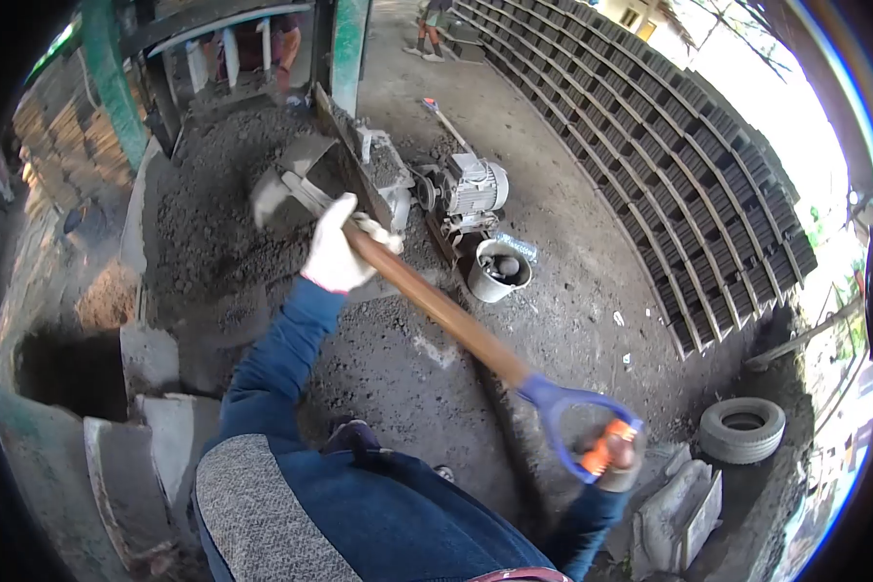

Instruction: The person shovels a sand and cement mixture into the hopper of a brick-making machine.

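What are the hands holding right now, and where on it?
A wooden-shafted shovel: left hand, in a white glove, grips the shaft near the blade; right hand grips the orange D-handle.

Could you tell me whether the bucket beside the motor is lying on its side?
No, the bucket stands upright beside the motor.

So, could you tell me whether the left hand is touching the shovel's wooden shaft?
Touching: the head view shows the gloved left hand wrapped around the shovel's wooden shaft.

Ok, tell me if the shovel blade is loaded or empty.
Empty, it seems: the shovel blade shows bare grey metal, raised above the dark mix pile.
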A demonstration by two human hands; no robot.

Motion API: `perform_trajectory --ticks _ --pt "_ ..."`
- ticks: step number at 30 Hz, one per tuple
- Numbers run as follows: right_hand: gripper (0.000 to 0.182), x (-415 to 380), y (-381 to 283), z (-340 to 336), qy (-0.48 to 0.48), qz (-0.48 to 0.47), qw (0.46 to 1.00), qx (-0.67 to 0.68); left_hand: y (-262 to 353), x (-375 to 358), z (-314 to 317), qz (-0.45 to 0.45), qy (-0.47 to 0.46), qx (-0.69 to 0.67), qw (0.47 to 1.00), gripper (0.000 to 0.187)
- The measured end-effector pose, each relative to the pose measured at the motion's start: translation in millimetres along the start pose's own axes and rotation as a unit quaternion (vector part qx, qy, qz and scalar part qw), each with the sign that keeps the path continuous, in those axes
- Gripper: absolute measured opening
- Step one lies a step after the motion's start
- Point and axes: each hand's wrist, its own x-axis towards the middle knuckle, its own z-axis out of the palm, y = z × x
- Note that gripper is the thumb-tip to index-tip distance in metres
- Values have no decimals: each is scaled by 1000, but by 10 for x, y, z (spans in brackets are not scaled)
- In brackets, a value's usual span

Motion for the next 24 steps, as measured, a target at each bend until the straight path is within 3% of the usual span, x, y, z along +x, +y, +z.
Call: perform_trajectory --ticks 2,4,6,7,10,13,16,18,21,22,23,24 --pt "41 76 -409 -459 -24 -172 980 -94 -379 -323 153 -57 -56 -60 995 37" --pt "37 365 -641 -1020 42 -327 901 -281 -766 -517 234 -56 -62 -73 994 43" --pt "42 669 -908 -1441 127 -456 851 -228 -1066 -709 261 -91 -126 -73 985 50" --pt "42 696 -1183 -1460 152 -548 748 -343 -1228 -732 186 -77 -215 -35 973 58" --pt "40 770 -2212 -1257 173 -677 654 -292 -1555 -882 172 -44 -280 -46 958 65" --pt "36 878 -2879 -522 140 -741 582 -305 -1579 -1049 164 -1 -336 -34 941 70" --pt "32 897 -3163 463 72 -777 533 -329 -1394 -1214 168 50 -321 -98 941 67" --pt "30 839 -3148 1183 21 -787 516 -338 -1098 -1295 140 95 -347 -60 931 80" --pt "27 624 -2861 2184 -54 -789 512 -336 -497 -1316 6 133 -303 -80 940 92" --pt "27 558 -2730 2405 -74 -786 518 -330 -231 -1240 -79 138 -292 -93 942 92" --pt "26 470 -2581 2662 -99 -782 522 -326 85 -1160 -100 156 -219 -72 960 90" --pt "25 414 -2454 2841 -116 -777 530 -321 372 -963 -204 173 -266 -148 937 87"
